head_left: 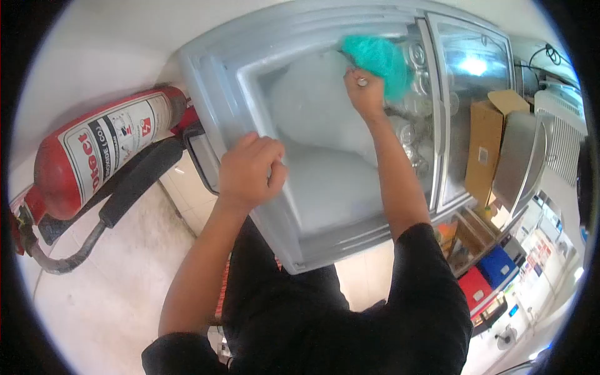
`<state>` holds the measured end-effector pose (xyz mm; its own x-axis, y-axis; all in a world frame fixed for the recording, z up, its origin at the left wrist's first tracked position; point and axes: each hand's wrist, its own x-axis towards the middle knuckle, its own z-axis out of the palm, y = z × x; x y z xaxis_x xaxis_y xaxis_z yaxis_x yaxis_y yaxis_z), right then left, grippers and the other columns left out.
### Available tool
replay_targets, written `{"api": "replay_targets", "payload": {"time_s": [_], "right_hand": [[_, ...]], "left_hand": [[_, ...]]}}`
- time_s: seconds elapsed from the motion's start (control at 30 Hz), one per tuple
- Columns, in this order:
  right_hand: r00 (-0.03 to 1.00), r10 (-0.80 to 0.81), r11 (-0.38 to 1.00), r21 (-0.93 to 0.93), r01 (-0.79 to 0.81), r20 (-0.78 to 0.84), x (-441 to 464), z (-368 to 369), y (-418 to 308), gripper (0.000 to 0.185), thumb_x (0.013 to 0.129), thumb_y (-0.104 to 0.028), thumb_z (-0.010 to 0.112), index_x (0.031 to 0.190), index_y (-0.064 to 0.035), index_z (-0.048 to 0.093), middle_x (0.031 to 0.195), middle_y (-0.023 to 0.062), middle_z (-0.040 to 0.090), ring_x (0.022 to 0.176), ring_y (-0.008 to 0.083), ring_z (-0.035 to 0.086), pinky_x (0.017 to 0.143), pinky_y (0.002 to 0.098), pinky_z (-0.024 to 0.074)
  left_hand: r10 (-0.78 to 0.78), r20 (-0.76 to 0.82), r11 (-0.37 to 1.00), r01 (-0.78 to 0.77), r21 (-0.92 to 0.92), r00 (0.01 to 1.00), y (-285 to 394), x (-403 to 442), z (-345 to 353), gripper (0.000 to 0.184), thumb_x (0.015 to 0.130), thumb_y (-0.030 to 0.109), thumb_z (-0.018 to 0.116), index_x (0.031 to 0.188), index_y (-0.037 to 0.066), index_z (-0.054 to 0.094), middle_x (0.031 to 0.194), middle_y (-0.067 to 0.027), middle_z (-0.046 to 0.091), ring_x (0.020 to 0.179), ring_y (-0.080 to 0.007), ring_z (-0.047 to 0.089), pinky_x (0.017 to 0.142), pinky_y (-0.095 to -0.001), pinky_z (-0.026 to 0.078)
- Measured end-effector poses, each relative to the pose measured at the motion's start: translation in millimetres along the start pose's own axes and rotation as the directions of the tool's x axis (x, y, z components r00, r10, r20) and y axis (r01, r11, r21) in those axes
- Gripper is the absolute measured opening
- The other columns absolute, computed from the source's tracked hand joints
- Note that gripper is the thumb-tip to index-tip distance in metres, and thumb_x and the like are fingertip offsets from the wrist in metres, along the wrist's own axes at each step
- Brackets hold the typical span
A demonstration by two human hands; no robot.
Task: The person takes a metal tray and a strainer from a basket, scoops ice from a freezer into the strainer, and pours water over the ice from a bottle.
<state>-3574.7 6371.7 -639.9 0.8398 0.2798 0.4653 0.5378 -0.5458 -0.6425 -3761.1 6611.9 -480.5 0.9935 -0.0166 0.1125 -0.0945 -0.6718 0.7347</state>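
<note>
A grey chest freezer point(215, 94) stands in front of me with its near compartment uncovered. Pale, frosted ice point(319, 106) fills much of the inside. My left hand point(250, 170) is curled over the freezer's near-left rim. Inside, my right hand point(365, 95) is closed around a handle whose round metallic end point(362, 82) pokes out of the fist; the rest of the tool is mostly hidden. Just beyond that fist lies a teal plastic bag point(379, 61), touching or very near it. Several silver-topped cans point(415, 56) sit along the right side.
A sliding glass lid point(478, 59) covers the freezer's right part, with a cardboard box point(481, 147) on it. To the left is a red fire extinguisher point(109, 140) with a black horn point(140, 181). Red and blue boxes point(498, 265) stand at lower right.
</note>
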Motion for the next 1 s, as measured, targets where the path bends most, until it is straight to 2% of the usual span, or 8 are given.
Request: {"api": "replay_targets", "payload": {"time_s": [0.13, 0.23, 0.27, 0.4, 0.5, 0.7, 0.77, 1.0], "right_hand": [[0.876, 0.48, 0.821, 0.326, -0.469, 0.052, 80, -64, -63, 0.022, 0.088, -0.016, 0.071, 0.073, -0.0013, 0.065, 0.063, 0.003, 0.06, 0.066, 0.0122, 0.055, 0.064, 0.0343, 0.0478], [0.898, 0.438, 0.895, 0.119, -0.431, -0.047, 32, -38, -30, 0.021, 0.088, -0.018, 0.071, 0.077, -0.0011, 0.067, 0.07, 0.0062, 0.065, 0.069, 0.0151, 0.059, 0.067, 0.038, 0.0502], [0.997, 0.073, 0.997, -0.033, -0.073, 0.017, -5, -12, 13, 0.024, 0.087, -0.021, 0.074, 0.078, 0.0005, 0.066, 0.075, 0.007, 0.066, 0.068, 0.0167, 0.059, 0.067, 0.0386, 0.0507], [0.819, 0.574, 0.805, 0.166, -0.569, 0.02, 44, -35, -2, 0.027, 0.085, -0.019, 0.079, 0.073, -0.0008, 0.064, 0.075, 0.0043, 0.066, 0.068, 0.0148, 0.059, 0.066, 0.0339, 0.0503], [0.888, 0.455, 0.788, 0.434, -0.437, 0.067, 79, -66, -57, 0.026, 0.087, -0.014, 0.075, 0.069, -0.0024, 0.06, 0.071, 0.001, 0.062, 0.066, 0.0112, 0.055, 0.062, 0.0298, 0.0476], [0.864, 0.48, 0.824, 0.257, -0.504, 0.156, 2, -11, -39, 0.027, 0.093, -0.009, 0.066, 0.068, -0.0024, 0.056, 0.068, -0.0012, 0.057, 0.065, 0.0066, 0.05, 0.057, 0.0247, 0.0422], [0.715, 0.622, 0.481, 0.564, -0.671, 0.32, 21, -39, -68, 0.035, 0.096, -0.01, 0.066, 0.067, -0.0064, 0.047, 0.069, 0.0004, 0.055, 0.066, 0.0081, 0.051, 0.057, 0.0261, 0.0434], [0.744, 0.599, 0.43, 0.665, -0.611, 0.296, -36, -145, -117, 0.011, 0.103, -0.012, 0.056, 0.099, -0.007, 0.047, 0.084, 0.0015, 0.051, 0.075, 0.0125, 0.051, 0.08, 0.0341, 0.0504]], "left_hand": [[-0.017, 0.029, 1.0, 0.018, -0.011, 0.999, -2, -6, 3, 0.014, 0.068, 0.0, 0.058, 0.079, 0.009, 0.059, 0.072, -0.0054, 0.06, 0.06, -0.0259, 0.053, 0.057, -0.0358, 0.045], [-0.007, 0.037, 1.0, 0.007, 0.01, 0.999, -1, 0, -2, 0.015, 0.068, 0.0, 0.058, 0.079, 0.009, 0.059, 0.072, -0.0055, 0.06, 0.06, -0.0266, 0.053, 0.057, -0.0363, 0.046], [-0.008, 0.038, 1.0, 0.008, 0.009, 0.999, -1, -2, -1, 0.015, 0.068, 0.0, 0.058, 0.079, 0.009, 0.059, 0.072, -0.0056, 0.06, 0.06, -0.0268, 0.053, 0.057, -0.0366, 0.045], [0.018, 0.016, 1.0, -0.018, 0.014, 1.0, -4, -1, 0, 0.014, 0.068, 0.001, 0.057, 0.079, 0.009, 0.058, 0.07, -0.006, 0.058, 0.059, -0.0274, 0.052, 0.057, -0.0377, 0.044], [-0.007, 0.008, 1.0, 0.007, -0.003, 1.0, -3, 0, 2, 0.013, 0.068, 0.002, 0.057, 0.078, 0.009, 0.058, 0.07, -0.0065, 0.058, 0.06, -0.0282, 0.052, 0.058, -0.0385, 0.045], [0.014, 0.023, 1.0, -0.014, 0.023, 1.0, -4, 0, -1, 0.014, 0.067, -0.001, 0.056, 0.078, 0.007, 0.057, 0.07, -0.0075, 0.058, 0.06, -0.0289, 0.052, 0.059, -0.037, 0.045], [0.002, 0.035, 1.0, -0.003, 0.026, 0.999, -4, -7, -1, 0.014, 0.067, -0.002, 0.056, 0.078, 0.007, 0.057, 0.07, -0.0075, 0.058, 0.06, -0.0289, 0.052, 0.06, -0.0367, 0.045], [0.043, 0.042, 0.995, -0.047, 0.093, 0.998, -4, 3, 7, 0.011, 0.071, 0.006, 0.062, 0.081, 0.01, 0.059, 0.073, -0.002, 0.061, 0.067, -0.0248, 0.056, 0.053, -0.0374, 0.047]]}}
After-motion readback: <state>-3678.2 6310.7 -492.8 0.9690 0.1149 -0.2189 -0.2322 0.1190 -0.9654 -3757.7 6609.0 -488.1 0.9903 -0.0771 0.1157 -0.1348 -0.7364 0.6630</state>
